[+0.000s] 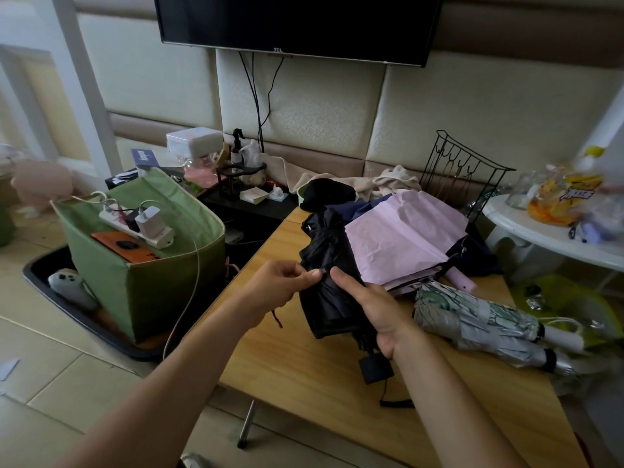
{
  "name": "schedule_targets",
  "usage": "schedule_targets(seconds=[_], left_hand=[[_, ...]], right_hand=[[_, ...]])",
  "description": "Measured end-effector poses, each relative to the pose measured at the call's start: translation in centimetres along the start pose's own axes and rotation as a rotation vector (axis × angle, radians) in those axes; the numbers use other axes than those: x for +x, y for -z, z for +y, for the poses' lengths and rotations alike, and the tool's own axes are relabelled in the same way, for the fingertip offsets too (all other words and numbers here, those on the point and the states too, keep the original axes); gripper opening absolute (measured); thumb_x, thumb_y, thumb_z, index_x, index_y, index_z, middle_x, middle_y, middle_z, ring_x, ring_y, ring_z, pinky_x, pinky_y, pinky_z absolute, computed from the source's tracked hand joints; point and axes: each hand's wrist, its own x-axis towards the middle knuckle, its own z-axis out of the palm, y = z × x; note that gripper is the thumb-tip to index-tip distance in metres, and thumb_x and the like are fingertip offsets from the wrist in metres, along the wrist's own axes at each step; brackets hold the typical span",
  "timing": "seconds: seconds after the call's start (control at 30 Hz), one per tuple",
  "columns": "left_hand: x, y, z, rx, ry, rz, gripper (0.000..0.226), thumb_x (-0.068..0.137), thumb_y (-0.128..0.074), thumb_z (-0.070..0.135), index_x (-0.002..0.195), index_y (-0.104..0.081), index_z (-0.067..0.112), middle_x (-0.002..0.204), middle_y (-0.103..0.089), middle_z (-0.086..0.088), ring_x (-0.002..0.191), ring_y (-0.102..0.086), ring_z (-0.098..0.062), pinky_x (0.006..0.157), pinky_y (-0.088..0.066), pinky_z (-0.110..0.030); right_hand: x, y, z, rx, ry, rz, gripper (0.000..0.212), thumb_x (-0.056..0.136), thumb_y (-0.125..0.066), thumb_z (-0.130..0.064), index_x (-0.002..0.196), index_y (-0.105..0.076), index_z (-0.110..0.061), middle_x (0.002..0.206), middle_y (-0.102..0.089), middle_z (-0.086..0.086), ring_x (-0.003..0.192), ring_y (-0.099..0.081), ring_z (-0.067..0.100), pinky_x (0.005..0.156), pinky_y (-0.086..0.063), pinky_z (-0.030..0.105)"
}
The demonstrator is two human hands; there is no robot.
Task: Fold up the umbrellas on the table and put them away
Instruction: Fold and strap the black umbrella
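I see my left hand [282, 285] curled, its thumb and forefinger pinching a fold of fabric on the black umbrella [329, 278], which is collapsed and held just above the wooden surface [304, 376] near its left edge. My right hand [374, 309] wraps the lower part of the same umbrella, forefinger stretched up along the canopy towards the left hand's pinch, palm closed around the shaft. The umbrella's black handle [375, 368] hangs below my right hand with its wrist cord trailing onto the surface. Just behind the black umbrella lies a pink umbrella [401, 238], partly collapsed, its pale canopy spread over dark blue fabric and its pink handle pointing right. To the right of my right hand a floral umbrella [472, 319] lies folded on the surface, handle towards the right edge. On the floor to the left stands a green fabric bin [148, 282] with a power strip and charger in it. A black wire rack [459, 167] stands at the back of the surface.
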Motion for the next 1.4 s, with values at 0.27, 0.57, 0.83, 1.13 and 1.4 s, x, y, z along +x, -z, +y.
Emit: schedule_targets(seconds=[0.27, 0.57, 0.83, 1.13, 1.4], left_hand=[[0.2, 0.1, -0.6, -0.232, 0.09, -0.222, 0.052, 0.08, -0.075, 0.044, 0.112, -0.06, 0.007, 0.076, -0.045, 0.0, 0.06, -0.034, -0.011, 0.056, -0.03, -0.023], [0.2, 0.5, -0.1, -0.286, 0.006, -0.202, 0.055, 0.078, -0.082, 0.034, 0.122, -0.066, 0.005, 0.119, -0.073, -0.014, 0.112, -0.069, -0.031, 0.101, -0.051, -0.046], [-0.1, -2.0, 0.0, -0.295, -0.039, 0.061, 0.031, 0.083, -0.082, 0.023, 0.104, -0.072, 0.002, 0.065, -0.069, 0.01, 0.049, -0.059, 0.002, 0.047, -0.042, -0.012], [0.4, -2.4, -0.4, -0.25, 0.015, 0.012, 0.049, 0.077, -0.082, 0.039, 0.102, -0.069, -0.001, 0.053, -0.042, 0.008, 0.048, -0.033, -0.01, 0.047, -0.027, -0.019], [-0.3, -1.6, 0.4, -0.419, 0.1, -0.324, 0.022, 0.084, -0.07, 0.034, 0.076, -0.059, 0.017, 0.056, -0.034, 0.004, 0.049, -0.022, -0.009, 0.047, -0.025, -0.019]], right_hand=[[-1.3, -0.3, -0.1, 0.086, -0.04, -0.237, 0.046, 0.077, -0.089, -0.03, 0.117, -0.076, -0.01, 0.106, -0.073, 0.016, 0.091, -0.068, 0.031, 0.065, -0.05, 0.032], [-2.1, -0.2, -0.6, 0.117, -0.115, -0.356, 0.037, 0.084, -0.081, -0.031, 0.114, -0.074, -0.01, 0.098, -0.075, 0.012, 0.078, -0.071, 0.023, 0.056, -0.054, 0.029], [-0.5, -0.1, -0.5, -0.32, 0.078, -0.031, 0.071, 0.064, -0.09, -0.065, 0.123, -0.068, -0.03, 0.109, -0.078, -0.006, 0.1, -0.075, 0.013, 0.088, -0.062, 0.037], [-0.2, -1.0, 0.5, -0.393, 0.116, 0.183, 0.016, 0.081, -0.079, -0.025, 0.09, -0.068, -0.018, 0.069, -0.068, 0.003, 0.058, -0.067, 0.021, 0.048, -0.046, 0.026], [-1.4, -0.8, -0.2, 0.036, -0.046, -0.093, 0.015, 0.078, -0.076, -0.014, 0.084, -0.064, -0.007, 0.068, -0.054, 0.011, 0.05, -0.05, 0.021, 0.045, -0.044, 0.028]])
